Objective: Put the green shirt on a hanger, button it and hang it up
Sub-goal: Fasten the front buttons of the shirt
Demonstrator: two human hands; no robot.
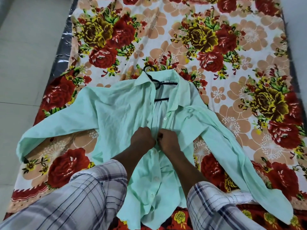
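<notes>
The green shirt point(119, 110) lies front up on the flowered bed sheet point(232, 52), sleeves spread to both sides. A black hanger point(157, 82) sits inside it, its hook poking out past the collar. The upper front is open, showing the hanger bar and a white button point(165, 118). My left hand point(142, 136) pinches the left front edge at mid-chest. My right hand point(168, 138) pinches the right front edge right beside it, the two hands touching over the placket. Below my hands the front looks closed, with two buttons visible.
The bed's left edge shows a shiny plastic-wrapped mattress side point(66, 42), with pale tiled floor point(29, 47) beyond. My checked sleeves point(93, 193) cover the near edge of the bed.
</notes>
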